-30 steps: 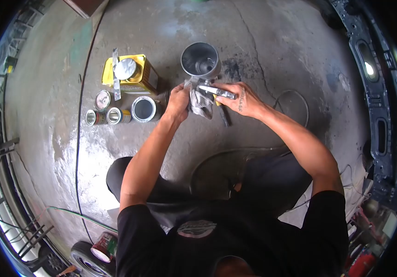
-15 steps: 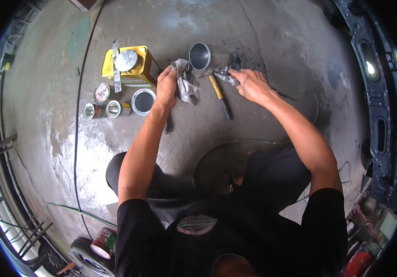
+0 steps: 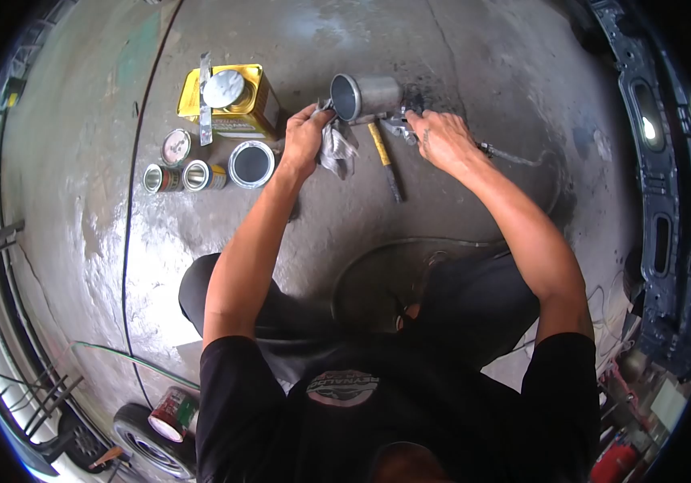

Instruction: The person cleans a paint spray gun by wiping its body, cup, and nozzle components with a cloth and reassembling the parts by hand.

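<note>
From where I stand, the left hand (image 3: 305, 138) pinches a grey rag (image 3: 339, 154) beside the mouth of a metal cup (image 3: 379, 94), tipped sideways with its opening toward the rag. The right hand (image 3: 442, 138) curls around a spray gun (image 3: 398, 125) just below. It looks like wiping-down, which calls for a steady hold. Knuckles hide the right grip; whether rag touches rim, I can't tell.
</note>
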`<state>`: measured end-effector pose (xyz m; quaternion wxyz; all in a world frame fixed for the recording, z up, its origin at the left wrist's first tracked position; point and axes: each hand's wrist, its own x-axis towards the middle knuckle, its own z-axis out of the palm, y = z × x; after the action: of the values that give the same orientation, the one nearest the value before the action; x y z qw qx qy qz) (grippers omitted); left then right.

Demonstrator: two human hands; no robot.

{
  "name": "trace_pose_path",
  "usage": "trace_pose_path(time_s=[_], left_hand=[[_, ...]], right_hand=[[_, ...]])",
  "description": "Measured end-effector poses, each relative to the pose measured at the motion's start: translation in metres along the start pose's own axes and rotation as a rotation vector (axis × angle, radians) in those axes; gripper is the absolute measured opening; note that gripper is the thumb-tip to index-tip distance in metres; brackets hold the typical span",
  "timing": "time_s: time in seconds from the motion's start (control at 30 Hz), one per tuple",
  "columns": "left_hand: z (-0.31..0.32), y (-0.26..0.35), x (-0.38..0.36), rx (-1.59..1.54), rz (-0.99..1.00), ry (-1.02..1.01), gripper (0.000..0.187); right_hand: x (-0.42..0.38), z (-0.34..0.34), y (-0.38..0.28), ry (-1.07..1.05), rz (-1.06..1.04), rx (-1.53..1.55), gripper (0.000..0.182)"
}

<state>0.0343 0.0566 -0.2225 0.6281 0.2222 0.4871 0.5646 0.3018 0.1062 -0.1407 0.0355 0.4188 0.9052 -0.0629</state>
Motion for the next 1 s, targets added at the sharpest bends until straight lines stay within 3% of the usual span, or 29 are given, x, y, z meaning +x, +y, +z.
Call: trace_pose_path(time_s=[0.1,0.2,0.3,0.4,0.9,1.0], left_hand=[[0.002,0.011,-0.005,0.029,-0.043,0.053,0.028],[0.027,0.036,-0.026,-0.04,-0.046,0.267,0.034],[0.013,0.016,-0.011,0.009,0.042,0.15,0.036],[0.004,0.007,-0.006,0.04,0.016,0.099,0.037],[0.007,0.005,-0.004,-0.022,-0.02,0.135,0.036],[0.005,0.001,-0.001,-0.057,-0.014,0.1,0.034]], right_hand=[[0.003,-0.005,-0.005,0.002,-0.01,-0.037,0.042],[0.004,-0.002,-0.004,0.044,-0.037,-0.052,0.042],[0.005,-0.005,-0.007,0.03,-0.023,-0.051,0.043],[0.004,-0.005,-0.009,0.044,-0.04,-0.083,0.032],[0.003,-0.003,-0.009,0.047,-0.023,-0.155,0.039],[0.005,-0.001,-0.009,-0.002,0.038,-0.154,0.055]])
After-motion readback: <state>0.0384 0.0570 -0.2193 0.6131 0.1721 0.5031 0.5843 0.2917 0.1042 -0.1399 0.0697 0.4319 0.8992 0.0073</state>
